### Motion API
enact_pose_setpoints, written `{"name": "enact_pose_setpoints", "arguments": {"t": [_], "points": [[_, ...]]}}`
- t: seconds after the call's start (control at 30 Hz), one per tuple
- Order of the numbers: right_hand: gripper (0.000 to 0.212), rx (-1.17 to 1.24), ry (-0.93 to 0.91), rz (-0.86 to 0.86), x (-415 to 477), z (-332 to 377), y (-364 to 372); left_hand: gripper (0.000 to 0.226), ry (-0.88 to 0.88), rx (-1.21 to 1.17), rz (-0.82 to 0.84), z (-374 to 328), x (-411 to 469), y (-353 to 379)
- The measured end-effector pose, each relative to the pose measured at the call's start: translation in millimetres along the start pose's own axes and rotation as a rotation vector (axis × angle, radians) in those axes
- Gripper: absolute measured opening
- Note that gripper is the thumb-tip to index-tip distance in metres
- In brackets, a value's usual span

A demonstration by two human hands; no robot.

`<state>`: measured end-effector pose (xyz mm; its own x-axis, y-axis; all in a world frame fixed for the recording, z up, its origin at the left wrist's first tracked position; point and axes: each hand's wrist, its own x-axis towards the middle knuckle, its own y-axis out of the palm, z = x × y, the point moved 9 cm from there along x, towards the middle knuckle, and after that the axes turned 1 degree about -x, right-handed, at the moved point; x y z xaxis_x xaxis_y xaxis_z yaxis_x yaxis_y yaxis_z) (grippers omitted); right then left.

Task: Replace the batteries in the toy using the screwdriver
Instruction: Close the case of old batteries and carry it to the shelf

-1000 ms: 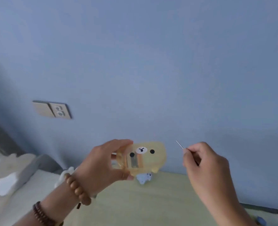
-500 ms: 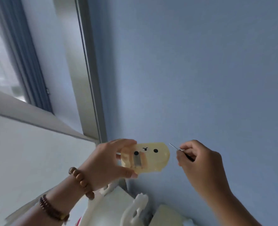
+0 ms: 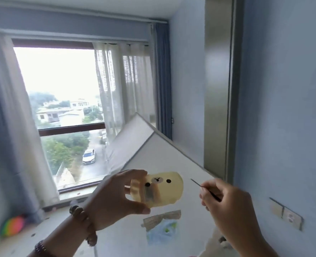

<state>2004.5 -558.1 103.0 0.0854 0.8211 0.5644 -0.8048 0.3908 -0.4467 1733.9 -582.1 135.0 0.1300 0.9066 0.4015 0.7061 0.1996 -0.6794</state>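
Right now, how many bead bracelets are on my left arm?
2. A light bead bracelet sits at the wrist behind the left hand gripping the toy; a darker bracelet lies farther down the forearm.

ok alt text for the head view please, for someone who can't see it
A person's left hand holds up a translucent yellow bear-faced toy, while the right hand pinches a thin screwdriver whose tip points toward the toy without touching it. Behind them are a curtained window and a pale blue wall.
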Motion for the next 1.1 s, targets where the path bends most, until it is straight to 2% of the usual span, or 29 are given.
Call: {"name": "enact_pose_setpoints", "arguments": {"t": [0.33,0.47,0.6,0.8,1.1], "points": [[0.006,0.305,-0.273,0.367,-7,189,206,0.081,-0.389,0.221,-0.334,100,-142,-193],[0.013,0.448,-0.349,0.544,-31,248,276,0.086,-0.52,0.354,-0.452,111,-201,-243],[0.013,0.545,-0.386,0.651,-51,291,329,0.091,-0.646,0.411,-0.544,124,-251,-278],[0.017,0.578,-0.366,0.696,-58,318,395,0.094,-0.734,0.386,-0.559,175,-277,-310],[0.017,0.531,-0.325,0.636,-39,366,522,0.092,-0.684,0.314,-0.498,310,-247,-381]]}}
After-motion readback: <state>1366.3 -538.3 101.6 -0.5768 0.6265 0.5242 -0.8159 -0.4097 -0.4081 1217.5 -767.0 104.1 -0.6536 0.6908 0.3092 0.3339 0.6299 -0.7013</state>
